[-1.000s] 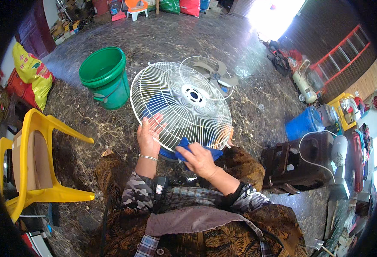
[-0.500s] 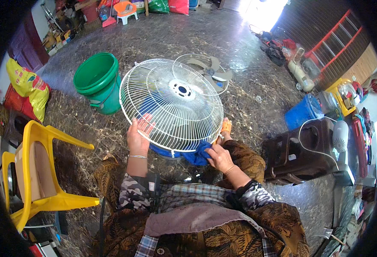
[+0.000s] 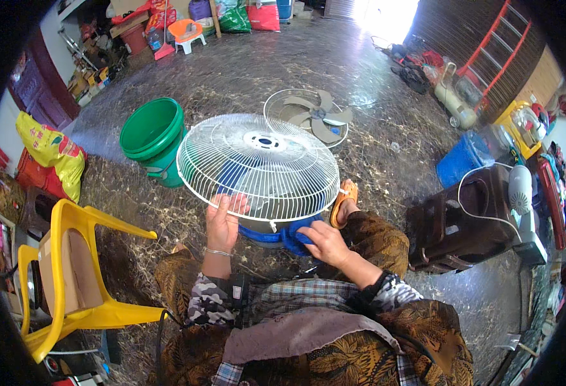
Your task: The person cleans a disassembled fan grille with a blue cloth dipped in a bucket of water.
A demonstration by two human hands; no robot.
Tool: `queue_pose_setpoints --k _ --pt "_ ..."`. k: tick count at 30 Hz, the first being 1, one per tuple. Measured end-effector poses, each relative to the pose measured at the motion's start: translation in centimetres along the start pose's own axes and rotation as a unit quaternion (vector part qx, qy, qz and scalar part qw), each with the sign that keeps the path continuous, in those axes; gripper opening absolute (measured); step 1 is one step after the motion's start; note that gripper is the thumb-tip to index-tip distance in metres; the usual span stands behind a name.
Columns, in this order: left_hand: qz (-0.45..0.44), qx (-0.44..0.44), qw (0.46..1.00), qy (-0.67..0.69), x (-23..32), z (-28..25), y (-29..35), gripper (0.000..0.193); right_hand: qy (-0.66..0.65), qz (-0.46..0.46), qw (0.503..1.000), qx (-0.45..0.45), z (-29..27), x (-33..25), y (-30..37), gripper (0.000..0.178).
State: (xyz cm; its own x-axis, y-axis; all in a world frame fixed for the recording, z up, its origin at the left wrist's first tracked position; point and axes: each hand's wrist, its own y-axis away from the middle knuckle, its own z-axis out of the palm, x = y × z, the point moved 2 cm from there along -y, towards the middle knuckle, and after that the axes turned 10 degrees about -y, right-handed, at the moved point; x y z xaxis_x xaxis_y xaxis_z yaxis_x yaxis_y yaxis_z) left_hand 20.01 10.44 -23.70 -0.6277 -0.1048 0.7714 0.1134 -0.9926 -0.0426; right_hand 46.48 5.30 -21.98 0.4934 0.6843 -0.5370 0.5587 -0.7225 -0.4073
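A round white wire fan grille [image 3: 308,151] is held tilted in front of me, above a blue basin [image 3: 257,235] that shows partly beneath it. My left hand [image 3: 222,225] grips its near left rim, the fingers reaching under the wires. Bunched in my right hand [image 3: 328,243] is a blue cloth [image 3: 296,237], just below the grille's near right rim. Whether the cloth touches the wires I cannot tell. Beyond the grille, fan blades [image 3: 319,114] lie on the floor within another wire grille, which the white one partly overlaps in view.
A green bucket [image 3: 151,138] stands left of the grille, with a yellow chair [image 3: 70,276] nearer me. To the right are a dark brown case [image 3: 456,215] and a blue bucket [image 3: 466,157]. My foot in an orange slipper [image 3: 349,196] is beside the grille's right rim.
The grille has tipped, so its face looks flatter. My right hand and the cloth sit lower against its rim. The whole view has shifted slightly.
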Motion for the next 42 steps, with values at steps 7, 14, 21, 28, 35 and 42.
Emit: queue_pose_setpoints --k 7,14,21,28,35,42 --pt "0.028 0.023 0.999 0.028 0.1 -2.8 -0.6 0.012 -0.006 0.013 0.972 0.235 -4.2 0.3 -1.0 0.037" --pt "0.044 0.079 0.996 0.000 2.3 -3.6 0.0 0.013 0.050 -0.067 0.996 0.033 1.7 -1.7 -5.6 0.054" --pt "-0.008 0.103 0.995 -0.016 1.3 -5.9 0.1 0.017 0.068 -0.012 0.996 0.059 0.2 3.1 -4.8 0.043" --pt "0.028 0.181 0.964 0.194 -1.7 -3.7 0.3 0.018 0.078 -0.004 0.996 0.040 1.2 1.4 -6.2 0.045" --pt "-0.039 0.143 0.979 0.138 -2.8 -2.2 0.4 0.018 0.062 -0.044 0.997 -0.011 2.7 -0.3 -8.0 0.046" --pt "-0.010 0.094 0.990 0.104 -0.5 -2.8 -0.3 0.038 0.160 0.038 0.986 0.039 -2.2 6.3 -7.7 0.036"
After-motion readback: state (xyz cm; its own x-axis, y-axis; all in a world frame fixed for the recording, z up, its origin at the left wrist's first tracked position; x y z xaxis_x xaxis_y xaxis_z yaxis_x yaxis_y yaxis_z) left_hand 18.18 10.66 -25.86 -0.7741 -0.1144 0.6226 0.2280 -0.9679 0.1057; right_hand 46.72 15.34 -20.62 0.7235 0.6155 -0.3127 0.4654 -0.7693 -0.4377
